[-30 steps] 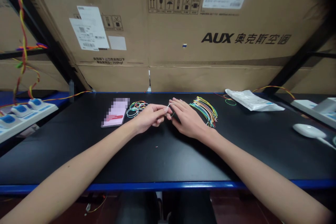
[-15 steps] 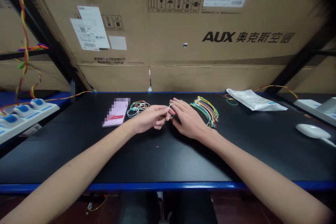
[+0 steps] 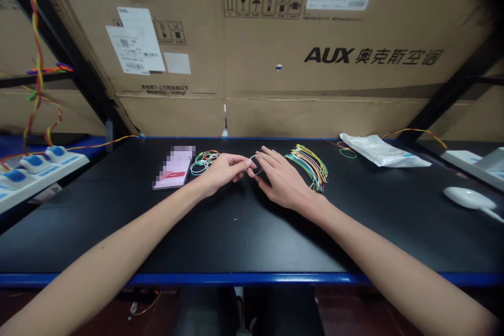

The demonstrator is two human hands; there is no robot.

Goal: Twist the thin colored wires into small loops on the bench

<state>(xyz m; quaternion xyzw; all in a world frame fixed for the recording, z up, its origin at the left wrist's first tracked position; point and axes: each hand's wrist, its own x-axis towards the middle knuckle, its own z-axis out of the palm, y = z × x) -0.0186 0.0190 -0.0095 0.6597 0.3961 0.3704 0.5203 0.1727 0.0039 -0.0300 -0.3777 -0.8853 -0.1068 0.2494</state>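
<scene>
My left hand (image 3: pixel 221 172) and my right hand (image 3: pixel 280 180) meet over the middle of the black table (image 3: pixel 252 231). Between their fingertips they pinch a thin white wire loop (image 3: pixel 255 164). Just left of my left hand lies a small pile of coloured wire loops (image 3: pixel 203 160). A bundle of straight coloured wires (image 3: pixel 309 165) lies fanned out just right of my right hand.
A pink-cased phone (image 3: pixel 175 168) lies left of the loops. A white plastic bag (image 3: pixel 380 150) and a green loop (image 3: pixel 348 153) sit at the back right, a white mouse (image 3: pixel 468 197) further right. Power strips (image 3: pixel 31 168) stand at the left. Large cardboard boxes (image 3: pixel 275 47) wall the back.
The white wire between my fingertips has widened into a rounder loop and my left fingers have stretched forward a little. Both hands stay in the same place.
</scene>
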